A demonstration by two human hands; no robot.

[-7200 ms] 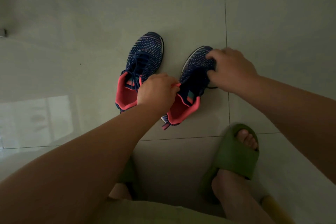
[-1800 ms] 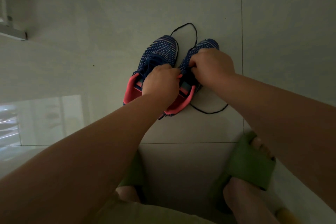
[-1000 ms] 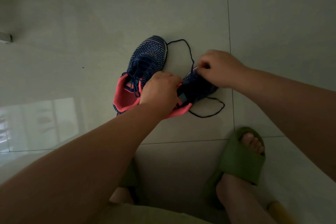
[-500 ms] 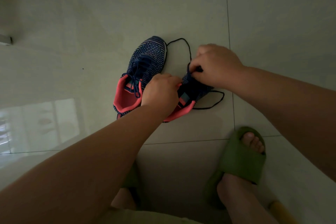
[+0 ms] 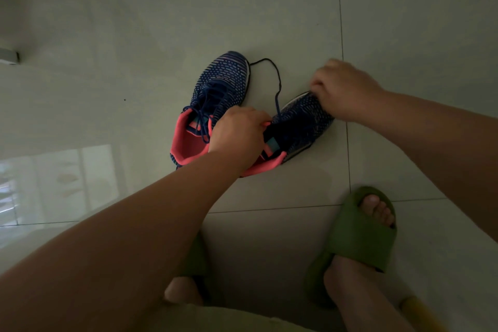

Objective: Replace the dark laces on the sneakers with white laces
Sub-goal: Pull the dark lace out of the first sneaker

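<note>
While left hand (image 5: pixel 238 137) grips right sneaker (image 5: pixel 299 127), dark lace (image 5: pixel 277 83) trailing, no readable writing

My left hand (image 5: pixel 238 136) covers part of the right sneaker's (image 5: pixel 299 127) collar. My right hand (image 5: pixel 341 89) hides its toe, and I can't tell what those fingers grip. My left slide (image 5: pixel 195 261) is mostly behind my forearm.

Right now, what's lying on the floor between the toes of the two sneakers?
In the head view, a loose loop of dark lace lies on the bare tile between the left sneaker and the right sneaker, running down to the right one.
</note>
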